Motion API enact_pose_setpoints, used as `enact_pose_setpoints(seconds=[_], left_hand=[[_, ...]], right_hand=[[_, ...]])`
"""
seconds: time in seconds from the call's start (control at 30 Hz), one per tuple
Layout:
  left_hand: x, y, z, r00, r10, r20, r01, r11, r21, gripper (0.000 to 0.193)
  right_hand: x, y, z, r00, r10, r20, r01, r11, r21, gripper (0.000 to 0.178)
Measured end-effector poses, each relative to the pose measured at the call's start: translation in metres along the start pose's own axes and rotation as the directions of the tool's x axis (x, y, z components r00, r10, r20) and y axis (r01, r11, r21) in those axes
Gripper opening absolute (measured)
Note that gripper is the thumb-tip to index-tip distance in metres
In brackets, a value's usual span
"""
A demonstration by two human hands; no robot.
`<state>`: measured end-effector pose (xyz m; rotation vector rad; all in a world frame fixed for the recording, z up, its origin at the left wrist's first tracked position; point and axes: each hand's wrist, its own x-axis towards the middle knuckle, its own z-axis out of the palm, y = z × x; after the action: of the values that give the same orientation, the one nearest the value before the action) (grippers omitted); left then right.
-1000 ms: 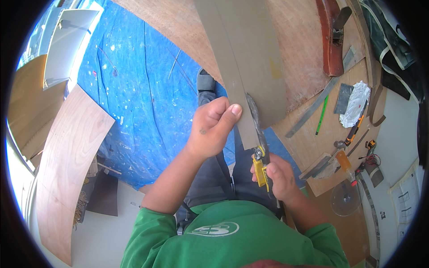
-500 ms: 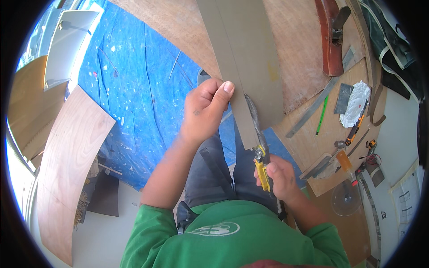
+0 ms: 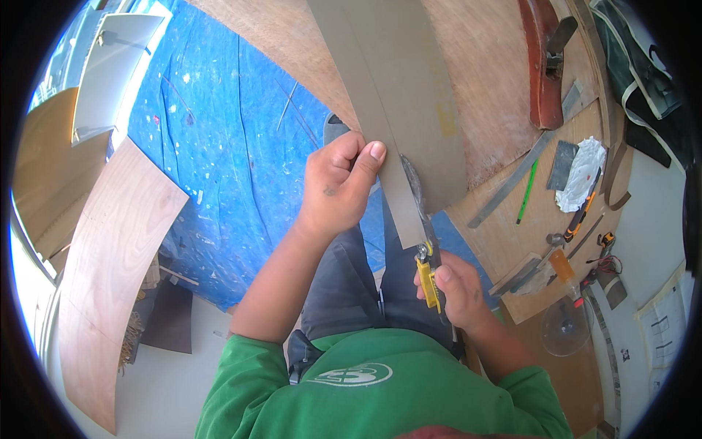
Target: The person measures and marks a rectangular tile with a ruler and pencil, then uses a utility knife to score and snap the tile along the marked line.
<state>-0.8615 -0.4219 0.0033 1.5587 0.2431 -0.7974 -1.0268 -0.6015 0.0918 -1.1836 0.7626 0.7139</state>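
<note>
A long grey-brown sheet (image 3: 409,95), with a thin line along its length, slants from the top edge down toward my body. My left hand (image 3: 341,179) is closed on its left edge, thumb on top and fingers curled beneath. Yellow-handled tin snips (image 3: 426,282) are gripped in my right hand (image 3: 458,289) near the sheet's lower end. The dark blades lie in a cut near the line, with a narrow strip on their left and the wider part on their right. Part of the handles is hidden in my right palm.
A wooden bench (image 3: 490,73) holds a red-brown hand plane (image 3: 541,66), a metal straightedge (image 3: 512,179), a green pencil (image 3: 526,192) and a hammer (image 3: 557,240). Blue sheeting (image 3: 212,183) covers the floor at left, beside a curved plywood panel (image 3: 121,271).
The sheet and my left hand have shifted slightly. The yellow handles of the snips look closer together, and my right hand stays around them.
</note>
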Motion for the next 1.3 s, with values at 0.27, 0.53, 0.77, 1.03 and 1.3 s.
enact_pose_setpoints(seconds=[0.27, 0.53, 0.77, 1.03, 1.3], left_hand=[[-0.003, 0.005, 0.002, 1.0, -0.02, 0.017, 0.021, 0.999, -0.038, 0.034], [-0.009, 0.004, 0.001, 0.999, 0.012, 0.033, -0.013, 1.0, 0.02, 0.034], [-0.01, 0.006, 0.001, 0.999, -0.01, 0.044, 0.01, 1.0, -0.004, 0.034], [-0.01, 0.002, 0.004, 0.999, -0.027, 0.046, 0.028, 0.999, -0.035, 0.035], [-0.009, 0.001, 0.007, 0.998, -0.044, 0.047, 0.047, 0.995, -0.083, 0.033]], right_hand=[[-0.002, 0.0, 0.0, 1.0, -0.002, -0.006, 0.002, 1.0, 0.002, 0.049], [0.005, -0.007, -0.002, 0.999, -0.012, 0.031, 0.013, 1.0, -0.019, 0.046], [0.005, -0.006, -0.004, 0.999, -0.028, 0.02, 0.028, 0.999, -0.033, 0.047], [0.005, -0.007, -0.007, 0.998, -0.017, 0.053, 0.018, 0.999, -0.028, 0.047], [0.003, -0.004, -0.007, 1.0, -0.004, 0.021, 0.004, 1.0, 0.012, 0.044]])
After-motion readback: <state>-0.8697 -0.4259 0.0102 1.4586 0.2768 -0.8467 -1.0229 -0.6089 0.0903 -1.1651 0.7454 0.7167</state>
